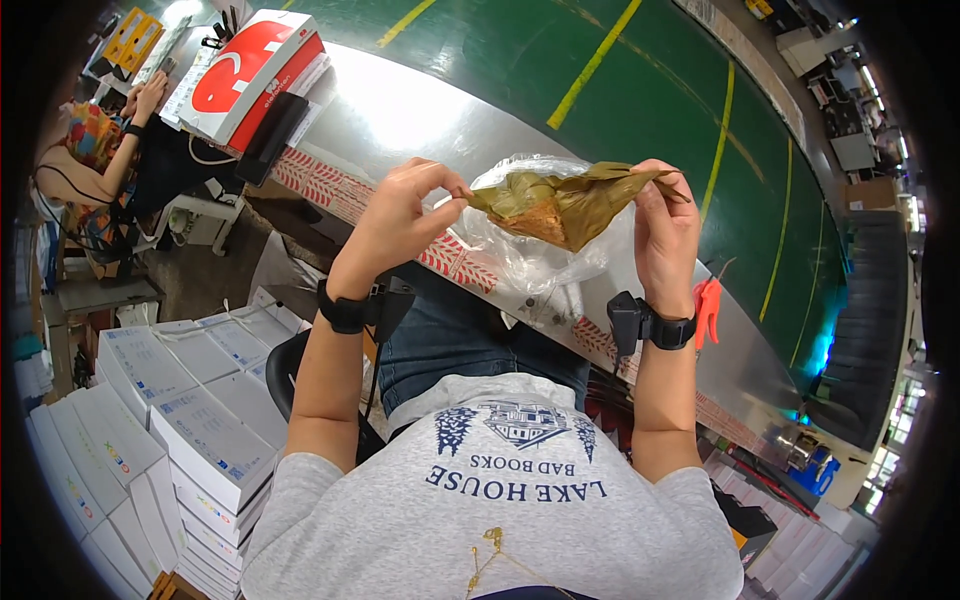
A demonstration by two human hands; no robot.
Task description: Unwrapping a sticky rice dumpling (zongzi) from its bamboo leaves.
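Between my two hands a leaf-wrapped rice dumpling [590,200] is stretched, its olive-green leaves partly unfolded. A brownish patch of rice [540,222] shows in the opening. My left hand [410,210] pinches the leaf's left end between thumb and fingertips. The twisted right end of the leaf is gripped by my right hand [665,235], with the thumb toward the dumpling. Under and behind the dumpling a crumpled clear plastic bag [545,270] rests at the metal table edge. A black band with a small box sits on each wrist.
A green surface with yellow lines [600,70] runs beyond the metal ledge [370,110]. A red and white box [250,80] stands at the far left, near a seated person [85,165]. White boxes [215,430] are stacked at my left. A red-handled tool [708,310] lies beside my right wrist.
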